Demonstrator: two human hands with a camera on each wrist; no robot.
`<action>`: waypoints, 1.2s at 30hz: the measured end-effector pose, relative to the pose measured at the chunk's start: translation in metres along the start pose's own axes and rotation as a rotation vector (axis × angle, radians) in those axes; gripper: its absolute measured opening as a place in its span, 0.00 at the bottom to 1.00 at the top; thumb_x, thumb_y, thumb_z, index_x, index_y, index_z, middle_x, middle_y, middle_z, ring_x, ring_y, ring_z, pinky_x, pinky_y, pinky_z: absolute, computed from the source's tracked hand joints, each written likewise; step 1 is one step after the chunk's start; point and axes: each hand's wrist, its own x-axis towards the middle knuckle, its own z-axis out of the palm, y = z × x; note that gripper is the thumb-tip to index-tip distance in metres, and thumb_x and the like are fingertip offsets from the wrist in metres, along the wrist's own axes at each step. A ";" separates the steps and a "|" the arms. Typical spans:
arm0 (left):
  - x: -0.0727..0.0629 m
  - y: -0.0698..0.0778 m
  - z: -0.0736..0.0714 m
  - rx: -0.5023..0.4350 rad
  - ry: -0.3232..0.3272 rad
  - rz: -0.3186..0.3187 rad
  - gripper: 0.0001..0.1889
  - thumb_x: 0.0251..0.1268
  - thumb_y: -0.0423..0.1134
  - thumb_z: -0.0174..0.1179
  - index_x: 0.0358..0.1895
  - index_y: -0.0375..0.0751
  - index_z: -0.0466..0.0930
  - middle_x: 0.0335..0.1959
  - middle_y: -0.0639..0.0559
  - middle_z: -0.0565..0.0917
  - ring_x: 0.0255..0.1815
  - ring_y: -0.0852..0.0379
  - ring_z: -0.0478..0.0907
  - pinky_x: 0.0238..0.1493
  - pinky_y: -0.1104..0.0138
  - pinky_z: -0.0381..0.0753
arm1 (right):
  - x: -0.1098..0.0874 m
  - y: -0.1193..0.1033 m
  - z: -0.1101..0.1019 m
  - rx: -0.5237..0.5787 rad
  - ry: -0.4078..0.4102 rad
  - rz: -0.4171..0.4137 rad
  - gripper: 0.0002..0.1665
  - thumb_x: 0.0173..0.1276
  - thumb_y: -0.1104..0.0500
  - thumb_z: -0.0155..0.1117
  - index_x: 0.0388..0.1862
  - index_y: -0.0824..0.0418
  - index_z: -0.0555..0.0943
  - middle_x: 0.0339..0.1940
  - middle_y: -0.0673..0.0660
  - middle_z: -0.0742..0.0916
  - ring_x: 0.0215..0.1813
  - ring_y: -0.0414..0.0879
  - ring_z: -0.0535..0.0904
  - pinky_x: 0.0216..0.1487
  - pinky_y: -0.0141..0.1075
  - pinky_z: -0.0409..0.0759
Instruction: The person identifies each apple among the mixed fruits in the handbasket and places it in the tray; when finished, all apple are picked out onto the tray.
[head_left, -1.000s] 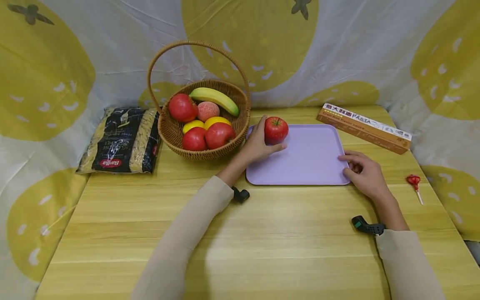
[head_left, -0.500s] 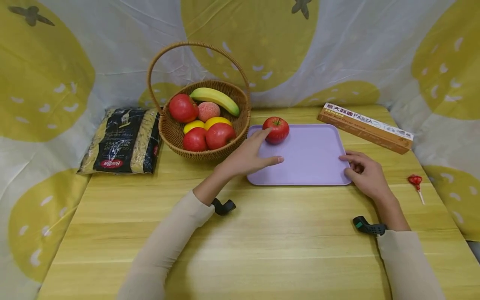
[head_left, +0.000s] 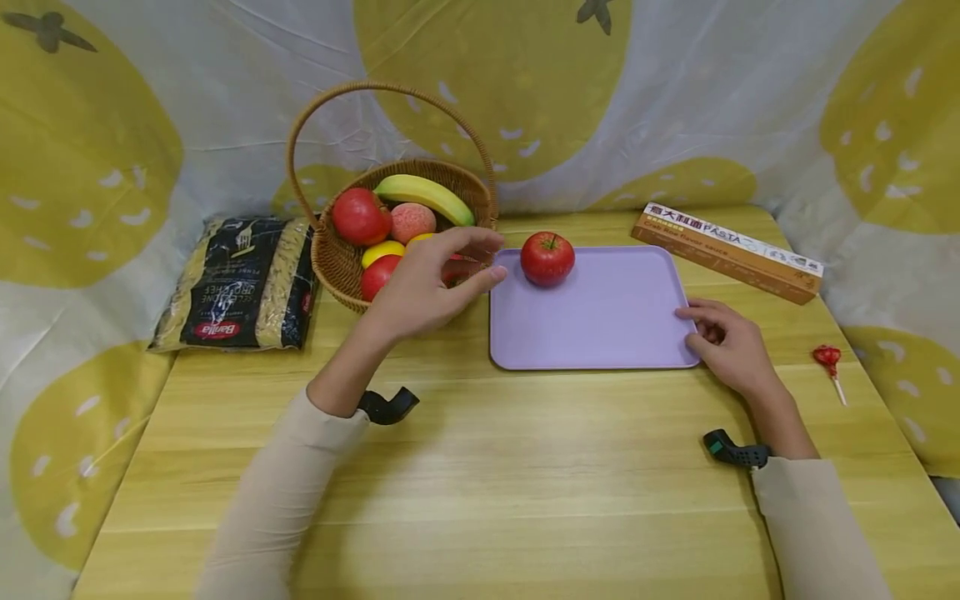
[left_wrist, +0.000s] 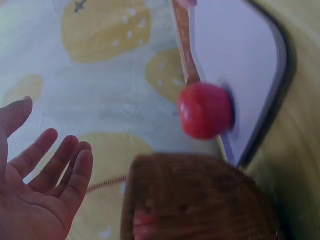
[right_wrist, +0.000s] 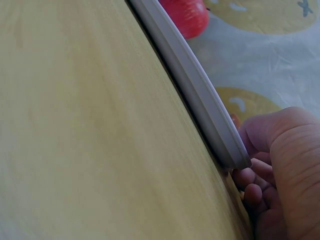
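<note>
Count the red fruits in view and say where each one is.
4: one red fruit on the purple tray at; three in the basket, at, and behind the left hand. More may be hidden.

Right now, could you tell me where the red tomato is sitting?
In the head view, the red tomato sits on the far left corner of the purple tray, just right of the wicker basket.

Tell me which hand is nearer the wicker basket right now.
Left. The left hand hovers open over the front rim of the wicker basket, above its fruit. The right hand is far across, gripping the right edge of the purple tray.
</note>
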 end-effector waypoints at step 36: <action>-0.001 -0.091 -0.105 0.438 0.231 -0.367 0.45 0.58 0.61 0.72 0.77 0.48 0.67 0.79 0.44 0.64 0.73 0.34 0.66 0.67 0.35 0.73 | 0.002 0.000 -0.002 -0.006 -0.036 0.046 0.19 0.70 0.64 0.66 0.59 0.61 0.86 0.69 0.61 0.80 0.39 0.40 0.69 0.36 0.25 0.65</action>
